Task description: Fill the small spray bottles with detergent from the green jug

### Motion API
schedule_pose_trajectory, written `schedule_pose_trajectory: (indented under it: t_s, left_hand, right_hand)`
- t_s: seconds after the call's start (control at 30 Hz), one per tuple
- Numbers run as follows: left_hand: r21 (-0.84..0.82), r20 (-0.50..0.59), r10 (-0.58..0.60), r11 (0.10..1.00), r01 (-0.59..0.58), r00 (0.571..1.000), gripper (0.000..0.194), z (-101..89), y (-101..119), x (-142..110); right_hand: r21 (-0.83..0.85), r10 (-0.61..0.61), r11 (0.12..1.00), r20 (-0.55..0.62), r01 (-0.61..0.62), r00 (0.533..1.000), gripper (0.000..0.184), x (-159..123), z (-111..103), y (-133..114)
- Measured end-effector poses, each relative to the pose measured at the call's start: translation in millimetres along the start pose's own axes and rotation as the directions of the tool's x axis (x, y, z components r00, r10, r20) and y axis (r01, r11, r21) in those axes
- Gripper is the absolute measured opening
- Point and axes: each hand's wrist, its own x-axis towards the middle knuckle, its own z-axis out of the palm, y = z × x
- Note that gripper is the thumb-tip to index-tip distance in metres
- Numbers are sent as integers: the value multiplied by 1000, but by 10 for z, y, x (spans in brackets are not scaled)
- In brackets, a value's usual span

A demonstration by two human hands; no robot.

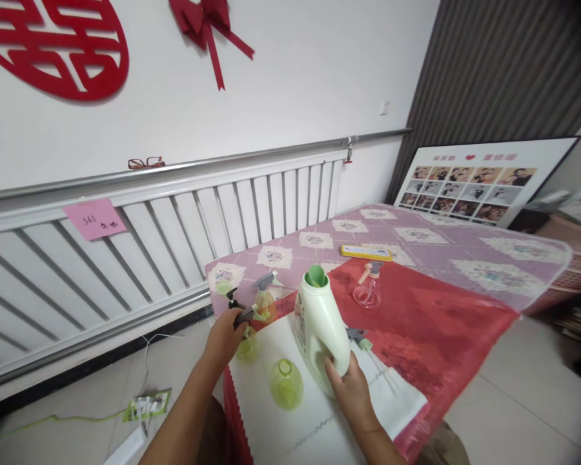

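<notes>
Jug of pale-green plastic (322, 329), gripped by the right hand (352, 386), was beside an open, translucent green bottle (286, 387) on white cloth (329, 442); the left hand (223, 339) clasped a grey trigger sprayer (246, 315).

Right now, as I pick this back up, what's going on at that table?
A person's right hand grips a large pale green jug by its handle, over the white cloth; whether its base rests there is unclear. The left hand holds a grey-and-green spray head above a yellow-green bottle. A green bottle with no spray head stands left of the jug, while a loose spray head lies on the jug's right.
</notes>
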Motion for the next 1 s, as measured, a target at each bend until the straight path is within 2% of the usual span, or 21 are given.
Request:
schedule_pose_trajectory:
  t_s: [0.4, 0.57, 0.67, 0.73, 0.8, 0.87, 0.9, 0.97, 1.0]
  left_hand:
    - [-23, -50, -2, 1000, 0, 999, 27, 117, -91, -69]
    - [-49, -94, 9, 999, -14, 995, 39, 110, -78, -79]
    - [-61, -242, 51, 996, -68, 969, 48, 41, -33, -157]
    - [-88, -380, 105, 985, -149, 919, 44, 19, 5, -283]
    - [-153, -428, 157, 958, -243, 890, 38, 82, 32, -472]
    - [-233, -350, 194, 930, -285, 917, 41, 259, 41, -699]
    - [-268, -282, 196, 924, -273, 939, 49, 386, 39, -816]
    - [-354, -98, 151, 919, -176, 984, 71, 682, 30, -1029]
    - [-390, -2, 137, 912, -127, 991, 82, 832, 27, -1117]
  right_hand:
    - [5, 43, 999, 30, -43, 999, 42, -7, -17, -56]
    - [16, 62, 998, 36, -62, 997, 41, -4, -22, -57]
    - [28, 72, 997, 41, -73, 997, 39, -10, -28, -66]
    - [33, 79, 996, 44, -81, 996, 38, -14, -30, -72]
    - [36, 85, 996, 43, -86, 995, 37, -16, -29, -76]
    - [43, 89, 995, 40, -91, 995, 36, -14, -28, -80]
    - [48, 92, 994, 39, -94, 995, 36, -11, -28, -83]
    - [54, 98, 994, 39, -100, 994, 36, -7, -31, -92]
    - [55, 101, 993, 40, -103, 994, 36, -7, -35, -98]
